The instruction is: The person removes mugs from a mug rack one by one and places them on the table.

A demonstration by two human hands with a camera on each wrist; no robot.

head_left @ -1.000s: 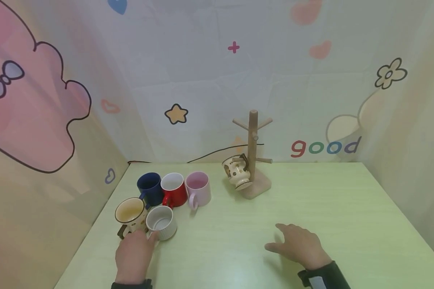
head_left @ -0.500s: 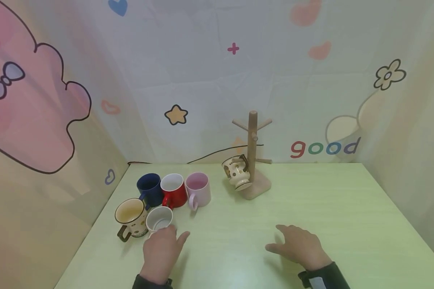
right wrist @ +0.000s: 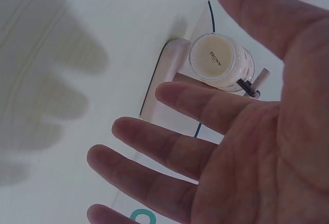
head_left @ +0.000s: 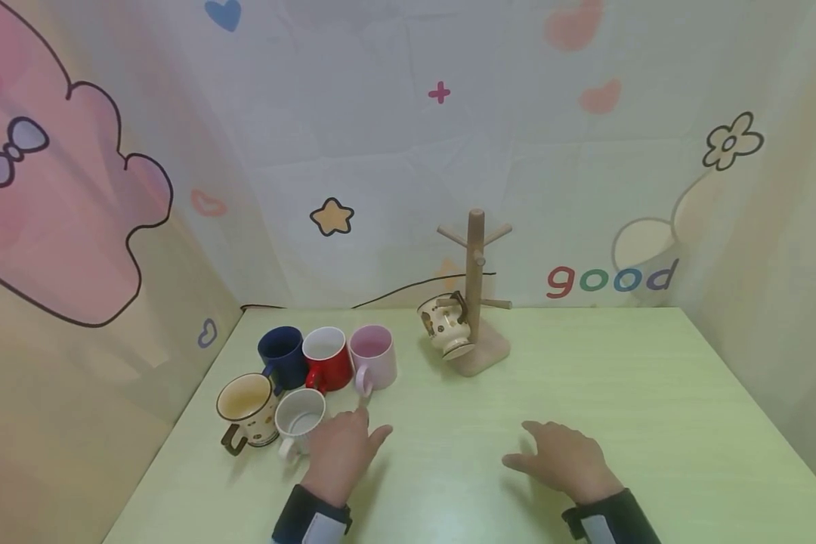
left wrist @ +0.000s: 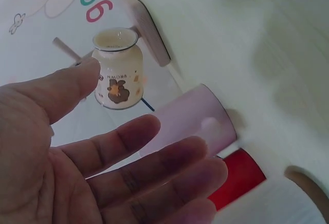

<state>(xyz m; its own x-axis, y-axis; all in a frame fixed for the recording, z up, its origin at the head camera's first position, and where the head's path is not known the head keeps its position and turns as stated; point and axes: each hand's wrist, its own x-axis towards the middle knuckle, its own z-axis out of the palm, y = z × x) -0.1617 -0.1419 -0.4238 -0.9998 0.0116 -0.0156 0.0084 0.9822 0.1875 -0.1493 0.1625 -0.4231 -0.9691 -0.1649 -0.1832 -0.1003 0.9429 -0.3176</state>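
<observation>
My left hand (head_left: 340,453) is over the table just right of the white ribbed mug (head_left: 299,412), overlapping its edge in the head view. In the left wrist view its fingers (left wrist: 139,131) are spread and relaxed, with nothing in them. Behind that hand stand a lilac mug (head_left: 374,359), a red mug (head_left: 329,363) and a blue mug (head_left: 282,359). A cream patterned mug (head_left: 248,408) with a brown handle stands at the left. My right hand (head_left: 561,461) hovers at the right, fingers loosely extended; the right wrist view shows its palm (right wrist: 247,147) holding nothing.
A wooden mug tree (head_left: 474,279) stands at the back of the pale table (head_left: 619,378). Another cream patterned mug (head_left: 443,325) hangs tilted by its handle from a low left peg. Behind is a printed cloth backdrop (head_left: 381,151).
My left hand has moved right, away from the cream mug and across the front of the white mug. The white mug's handle now shows toward the front. The right hand stays nearly still.
</observation>
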